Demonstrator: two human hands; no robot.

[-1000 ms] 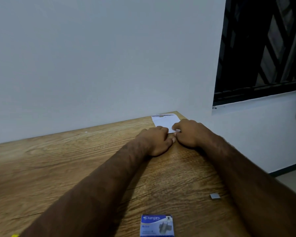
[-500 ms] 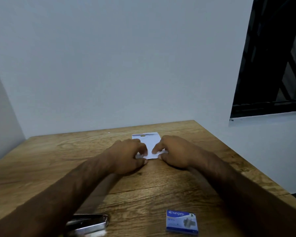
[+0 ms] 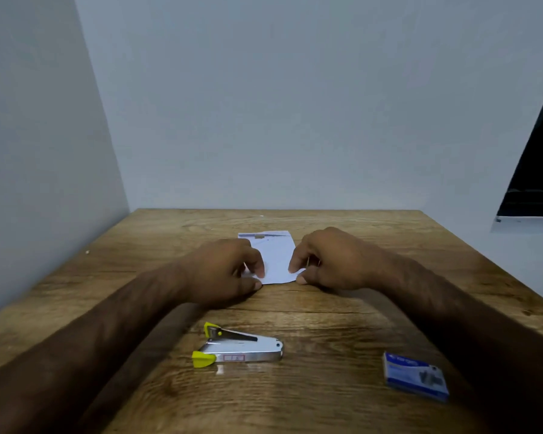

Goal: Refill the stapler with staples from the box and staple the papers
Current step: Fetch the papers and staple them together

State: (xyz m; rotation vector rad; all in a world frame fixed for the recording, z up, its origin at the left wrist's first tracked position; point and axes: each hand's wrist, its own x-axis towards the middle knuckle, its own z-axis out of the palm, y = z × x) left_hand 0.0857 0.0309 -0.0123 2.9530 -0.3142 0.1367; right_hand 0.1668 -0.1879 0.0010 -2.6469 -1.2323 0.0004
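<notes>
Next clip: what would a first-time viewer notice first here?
The left hand and right hand each pinch a near corner of the white papers on the wooden table. Nearer the camera lie a silver stapler with yellow tips and, to its right, a blue staple box, both untouched.
</notes>
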